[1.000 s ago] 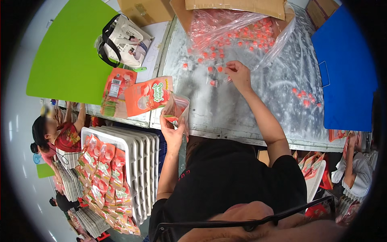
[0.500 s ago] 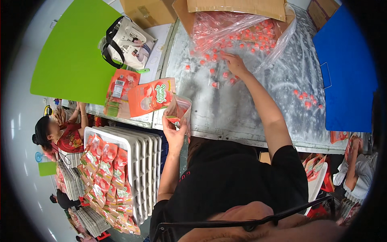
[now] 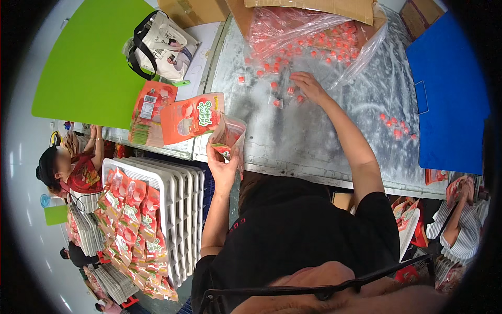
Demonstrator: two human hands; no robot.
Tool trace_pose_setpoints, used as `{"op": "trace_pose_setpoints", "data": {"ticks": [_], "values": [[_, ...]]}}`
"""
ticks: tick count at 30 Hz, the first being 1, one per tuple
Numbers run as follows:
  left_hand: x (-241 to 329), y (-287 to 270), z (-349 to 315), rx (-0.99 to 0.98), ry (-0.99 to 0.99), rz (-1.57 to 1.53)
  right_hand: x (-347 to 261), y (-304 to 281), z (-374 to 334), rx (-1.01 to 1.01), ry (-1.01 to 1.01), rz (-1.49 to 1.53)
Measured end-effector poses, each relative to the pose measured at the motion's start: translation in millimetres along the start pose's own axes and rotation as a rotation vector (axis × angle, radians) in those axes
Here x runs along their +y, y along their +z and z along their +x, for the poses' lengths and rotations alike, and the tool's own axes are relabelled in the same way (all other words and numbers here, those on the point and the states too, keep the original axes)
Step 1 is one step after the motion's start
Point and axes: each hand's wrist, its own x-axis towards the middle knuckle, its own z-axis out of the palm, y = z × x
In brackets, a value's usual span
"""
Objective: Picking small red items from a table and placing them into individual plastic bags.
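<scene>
My left hand [image 3: 224,168] grips a red stand-up pouch [image 3: 232,133] by its side at the table's front edge, its mouth spread apart. Over the metal tabletop [image 3: 261,138], my right hand [image 3: 310,88] reaches out with fingers stretched, and nothing shows in them. Just below those fingers lies a small wrapped red candy [image 3: 291,90]. Several more loose candies are scattered to its left and behind it. At the back, a heap of the same candies [image 3: 340,49] spills from a clear plastic liner [image 3: 293,31] in a cardboard box [image 3: 319,11].
Left of the pouch lie flat red pouches [image 3: 193,119] and a second stack [image 3: 151,107]. Behind them stands a white tote bag [image 3: 167,47]. A green panel [image 3: 89,68] and a blue panel [image 3: 449,94] flank the table. Stacked white trays [image 3: 175,209] carry filled pouches. Co-workers sit at both sides.
My right hand has drawn slightly back from the candies by the liner, toward the loose ones nearer me. My left hand still holds the pouch. The whole view has shifted a little.
</scene>
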Motion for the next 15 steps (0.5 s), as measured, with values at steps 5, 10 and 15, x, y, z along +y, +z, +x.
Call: {"op": "trace_pose_setpoints", "data": {"ticks": [5,10,15], "values": [[-4.9,-5.1,-5.4,0.064,-0.001,-0.024,-109.6,38.7,-22.7,-0.057,-0.079,-0.538],[6.7,1.4,-1.6,0.018,-0.013,-0.018,-110.1,53.4,-16.9,-0.167,-0.135,-0.556],[4.3,-5.3,-3.9,0.041,0.005,-0.015,-114.8,48.5,-41.4,-0.306,-0.213,-0.510]]}}
